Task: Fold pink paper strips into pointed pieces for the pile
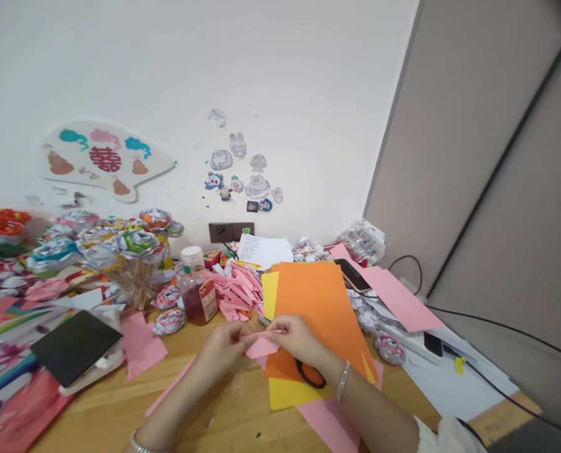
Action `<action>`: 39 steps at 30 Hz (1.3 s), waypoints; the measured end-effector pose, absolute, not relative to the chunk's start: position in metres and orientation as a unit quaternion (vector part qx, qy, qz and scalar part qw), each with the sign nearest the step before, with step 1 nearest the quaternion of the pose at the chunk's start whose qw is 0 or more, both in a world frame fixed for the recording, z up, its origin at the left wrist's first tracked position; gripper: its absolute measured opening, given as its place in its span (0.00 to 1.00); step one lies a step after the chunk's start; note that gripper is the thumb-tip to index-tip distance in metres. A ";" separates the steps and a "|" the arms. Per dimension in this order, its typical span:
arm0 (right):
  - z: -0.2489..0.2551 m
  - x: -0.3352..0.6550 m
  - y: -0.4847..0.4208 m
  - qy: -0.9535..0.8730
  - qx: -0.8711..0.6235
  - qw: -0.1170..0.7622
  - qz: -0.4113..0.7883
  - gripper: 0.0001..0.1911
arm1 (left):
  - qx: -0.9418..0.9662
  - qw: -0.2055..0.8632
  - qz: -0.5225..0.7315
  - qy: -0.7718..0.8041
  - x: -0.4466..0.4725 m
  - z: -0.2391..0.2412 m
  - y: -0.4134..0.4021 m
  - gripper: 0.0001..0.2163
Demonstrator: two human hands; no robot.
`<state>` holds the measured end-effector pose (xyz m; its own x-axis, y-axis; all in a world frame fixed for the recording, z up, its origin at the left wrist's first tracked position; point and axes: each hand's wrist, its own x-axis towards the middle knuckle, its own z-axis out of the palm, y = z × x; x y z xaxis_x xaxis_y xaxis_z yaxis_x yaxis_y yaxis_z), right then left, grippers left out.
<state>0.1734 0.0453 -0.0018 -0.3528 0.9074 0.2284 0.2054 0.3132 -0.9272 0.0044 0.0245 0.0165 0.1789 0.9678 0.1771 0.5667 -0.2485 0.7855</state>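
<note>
Between my two hands is a small piece of pink paper point(262, 346), pinched at both ends above the wooden table. My left hand point(228, 345) grips its left end with thumb and fingers. On the other end, my right hand point(294, 333) is closed as well. Below my right forearm lie scissors point(311, 375), their dark handle showing and the rest partly hidden by the hand. They rest on a stack of orange paper point(309, 289), with yellow sheets point(290, 394) sticking out beneath. More pink paper point(330, 423) shows under my right arm.
A bottle of reddish liquid point(198, 296) stands beyond my left hand, beside a heap of pink paper strips point(238, 288). Paper flowers point(139, 245) crowd the left. A black tablet-like panel point(77, 347) lies at left. A phone point(351, 274) and cables point(492, 377) are at right.
</note>
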 end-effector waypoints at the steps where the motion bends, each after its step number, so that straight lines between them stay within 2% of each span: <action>1: -0.002 0.174 0.045 -0.703 -0.397 0.406 0.428 0.06 | 0.713 0.290 0.343 0.538 0.004 0.018 0.024 0.12; 17: -0.001 0.176 0.046 -0.712 -0.391 0.395 0.429 0.07 | 0.702 0.264 0.338 0.568 -0.001 0.023 0.025 0.15; 29: -0.006 0.178 0.051 -0.707 -0.386 0.388 0.448 0.07 | 0.718 0.353 0.312 0.511 -0.006 0.026 0.026 0.14; 39: -0.004 0.185 0.055 -0.682 -0.375 0.385 0.496 0.11 | 0.727 0.330 0.315 0.513 -0.011 0.024 0.028 0.13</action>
